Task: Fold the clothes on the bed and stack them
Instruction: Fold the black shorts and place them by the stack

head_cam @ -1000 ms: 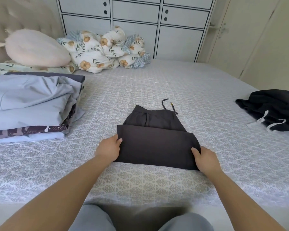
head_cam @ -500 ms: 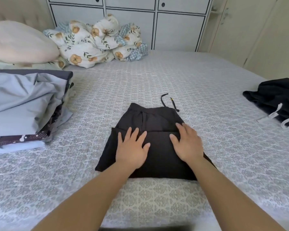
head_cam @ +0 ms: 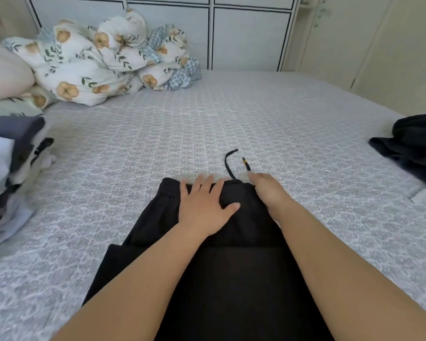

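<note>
Folded black trousers (head_cam: pixel 231 279) lie on the bed in front of me, waistband at the far end. Their black drawstring (head_cam: pixel 229 163) trails onto the sheet beyond the waistband. My left hand (head_cam: pixel 204 205) lies flat with spread fingers on the waistband. My right hand (head_cam: pixel 268 190) reaches along the waistband's right corner, fingers extended toward the drawstring's tip. A stack of folded clothes (head_cam: pixel 8 173) sits at the left edge. A loose black garment (head_cam: pixel 413 146) with white cords lies at the right edge.
The patterned grey bedsheet (head_cam: pixel 280 124) spreads wide between the piles. A crumpled floral duvet (head_cam: pixel 103 60) and a pink pillow (head_cam: pixel 3 72) sit at the head of the bed. White cabinets (head_cam: pixel 244 33) stand behind the bed.
Both hands slid from the near fold forward over the trousers to the waistband. The camera moved closer and lower over the bed.
</note>
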